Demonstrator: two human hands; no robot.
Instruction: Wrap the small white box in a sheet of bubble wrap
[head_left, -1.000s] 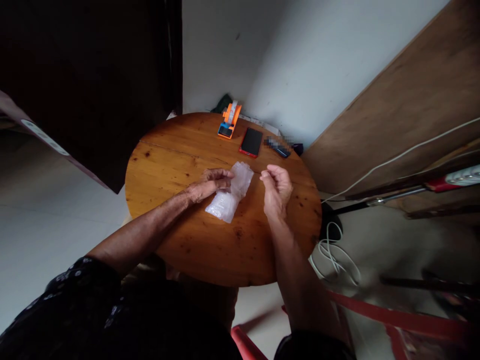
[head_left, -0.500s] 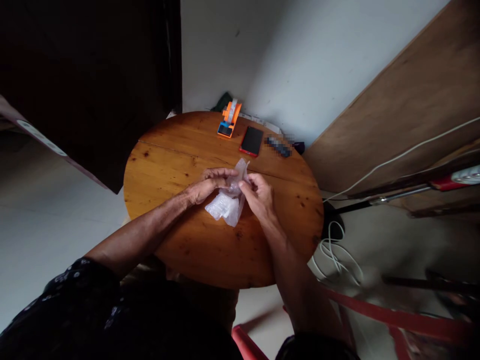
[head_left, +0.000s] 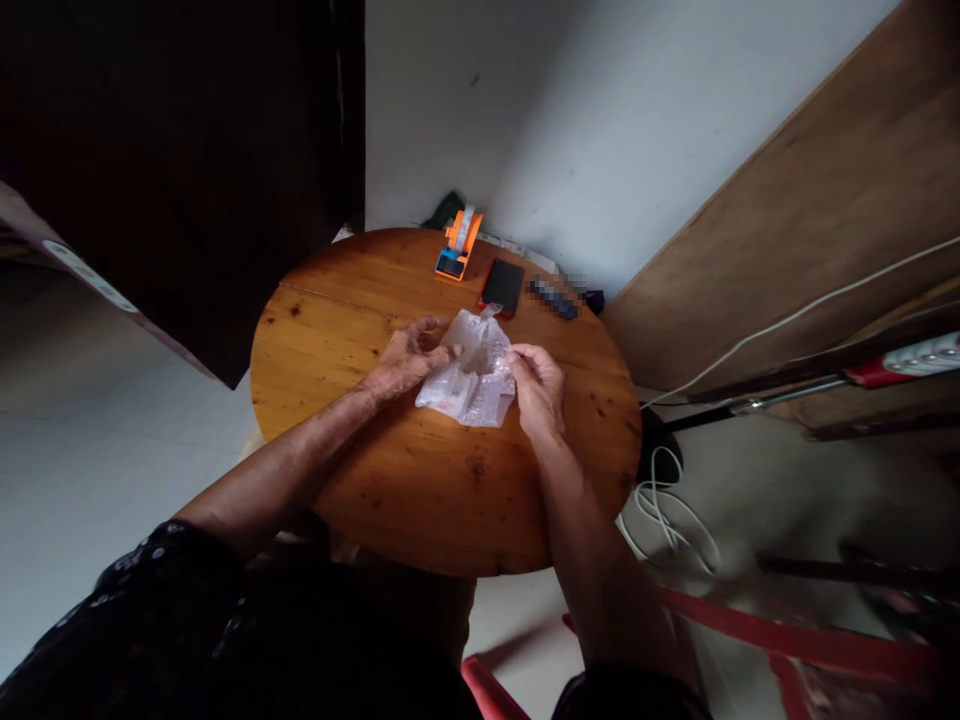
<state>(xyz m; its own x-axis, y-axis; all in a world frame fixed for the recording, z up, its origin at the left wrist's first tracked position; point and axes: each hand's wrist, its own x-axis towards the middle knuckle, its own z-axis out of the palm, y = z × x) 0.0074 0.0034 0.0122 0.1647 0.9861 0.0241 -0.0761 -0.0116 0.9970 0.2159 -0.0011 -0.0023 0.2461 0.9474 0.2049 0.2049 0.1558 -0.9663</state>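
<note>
A crumpled sheet of clear bubble wrap lies partly spread on the round wooden table. At its right edge my right hand is closed, pinching the plastic between thumb and fingers. My left hand is at the left side, fingers apart, with its thumb lying on the wrap. A flatter whitish part of the wrap is below that thumb; whether something lies inside it I cannot tell.
Toward the back of the table stand an orange tape dispenser, a red-edged phone-like device and a blurred dark object. A wall rises behind. White cable coils on the floor at right, near a red chair-like frame.
The bunched bubble wrap has been spread wider. My right hand has moved right with its edge, and my left hand has shifted left, its fingers now more apart.
</note>
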